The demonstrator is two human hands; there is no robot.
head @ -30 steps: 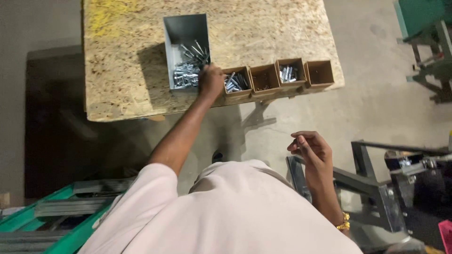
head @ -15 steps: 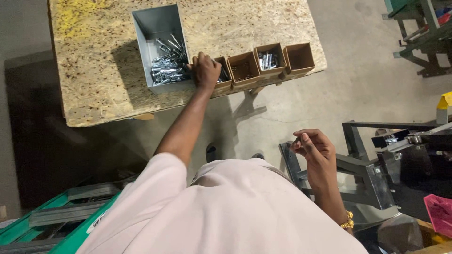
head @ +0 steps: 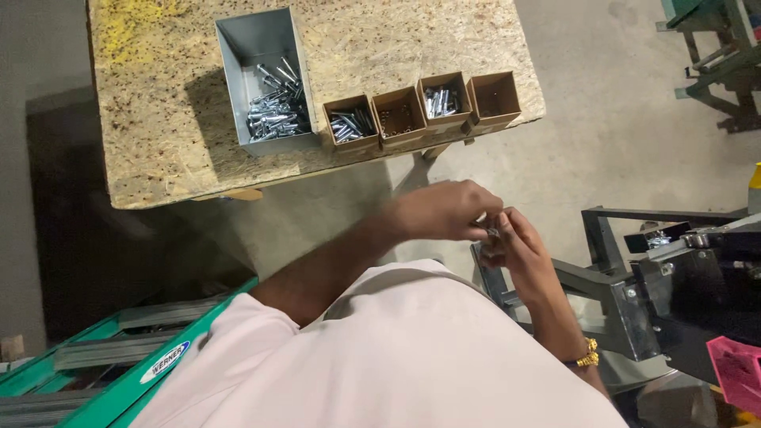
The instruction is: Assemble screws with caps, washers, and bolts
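My left hand (head: 445, 209) and my right hand (head: 517, 246) meet in front of my chest, fingertips touching. A small shiny metal fastener (head: 492, 231) glints between them, and both hands pinch it; the left hand is blurred. A grey metal bin (head: 238, 47) on the chipboard table (head: 158, 119) holds several silvery fasteners (head: 276, 115). Beside it stands a row of small cardboard boxes. The first box (head: 351, 124) and the third box (head: 443, 101) hold fasteners. The second box (head: 399, 116) and the fourth box (head: 493, 95) look empty. Both hands are well short of the table.
A green ladder (head: 119, 372) lies at the lower left by my side. A dark metal frame with a machine part (head: 674, 269) stands to the right, with a pink object (head: 737, 368) below it. Green metal framing (head: 713, 47) is at the top right, on a concrete floor.
My left hand has left the bin and the first box and drawn back to meet my right hand. The right hand stayed near my chest. The view shifted slightly.
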